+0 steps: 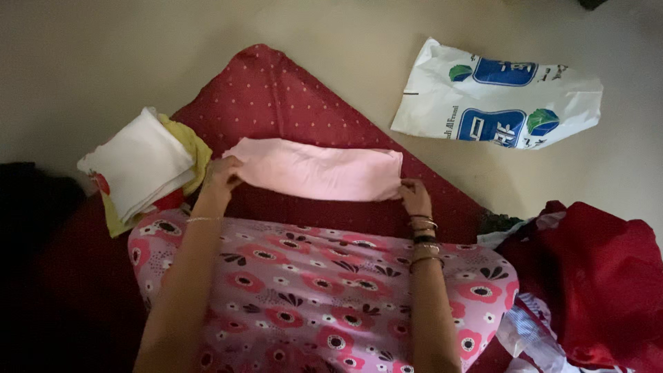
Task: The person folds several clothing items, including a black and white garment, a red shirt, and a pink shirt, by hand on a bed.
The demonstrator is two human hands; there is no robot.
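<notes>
- Sitting far left: a stack of folded cloths, white on top [138, 160] with a yellow cloth [193, 148] under it, on the edge of the dark red dotted mat [276, 97]; well apart from the hands' work.
- Left hand [222, 178]: fingers closed on the left end of the folded pale pink cloth [318, 170], pinching its edge; thin bracelet at the wrist.
- Pink cloth: long folded strip, stretched flat between both hands, lying on the red dotted mat just past the knees.
- Lap: pink flowered fabric garment [311, 290] covers the legs, both forearms over it.
- Right hand [414, 197]: fingers clamped on the right end of the pink cloth; several bangles on the wrist.
- White plastic bag with blue and green print [497, 97]: flat on the pale floor [103, 55], upper right, apart from the mat.
- Crumpled red cloth pile [594, 276]: far right, beside the knee.
</notes>
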